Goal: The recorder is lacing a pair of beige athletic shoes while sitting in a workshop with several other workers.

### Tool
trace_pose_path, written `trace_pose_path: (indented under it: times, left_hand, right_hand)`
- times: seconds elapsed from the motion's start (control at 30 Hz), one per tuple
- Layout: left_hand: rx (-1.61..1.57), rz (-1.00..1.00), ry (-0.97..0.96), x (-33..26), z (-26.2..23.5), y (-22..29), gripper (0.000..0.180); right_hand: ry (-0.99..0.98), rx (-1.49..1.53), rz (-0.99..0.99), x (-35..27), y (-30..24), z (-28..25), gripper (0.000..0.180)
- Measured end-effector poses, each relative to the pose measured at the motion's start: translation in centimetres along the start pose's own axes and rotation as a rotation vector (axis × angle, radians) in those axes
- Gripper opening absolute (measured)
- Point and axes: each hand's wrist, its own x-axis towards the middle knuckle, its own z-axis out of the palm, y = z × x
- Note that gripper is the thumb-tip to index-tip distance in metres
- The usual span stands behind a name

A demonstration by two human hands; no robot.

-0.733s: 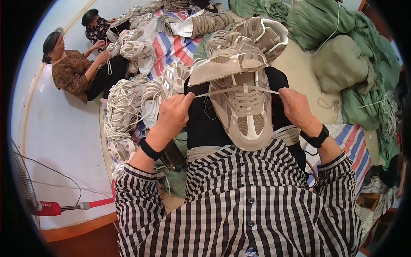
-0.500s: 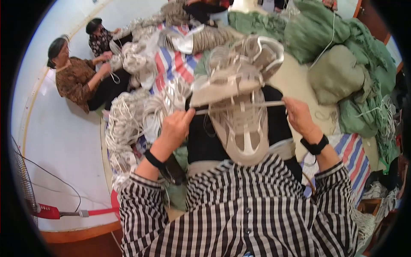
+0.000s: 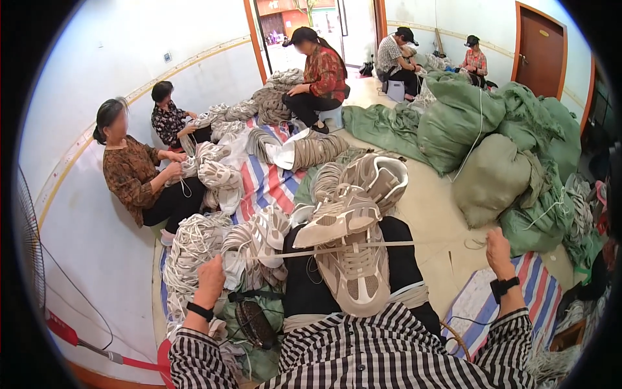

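The left hand [image 3: 210, 279] and right hand [image 3: 499, 253] are well apart, each closed on a lace [image 3: 402, 244] stretched across the shoe [image 3: 356, 275] on the lap [image 3: 403, 267]. An uneven tug could drag the shoe sideways or topple the second shoe [image 3: 341, 220] above it. The toe points toward the shirt [image 3: 356, 353], long axis running away from the body.

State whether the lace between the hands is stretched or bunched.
Stretched out: the lace runs nearly straight from the left hand, across the nearest shoe, toward the right hand, where it blurs.
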Motion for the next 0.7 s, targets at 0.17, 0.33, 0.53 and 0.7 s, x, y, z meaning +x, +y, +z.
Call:
trace_pose_path:
  times: [0.17,0.33,0.53,0.7]
  left_hand:
    - [-0.047,-0.009,0.055,-2.8,0.5,-3.8,0.009]
    - [0.078,-0.206,0.01,-7.6,2.6,-8.4,0.003]
    - [0.072,-0.326,-0.116,-8.5,2.1,-7.8,0.008]
    - [0.038,-0.312,-0.158,-8.8,1.3,-6.8,0.009]
  right_hand:
    - [-0.042,-0.242,0.108,-3.0,3.9,-1.6,0.003]
    - [-0.164,-0.353,0.149,-4.1,5.7,-0.9,0.009]
    - [-0.288,-0.513,0.177,-4.7,5.0,-1.1,0.013]
    - [-0.211,-0.457,0.177,-6.7,8.9,0.1,0.009]
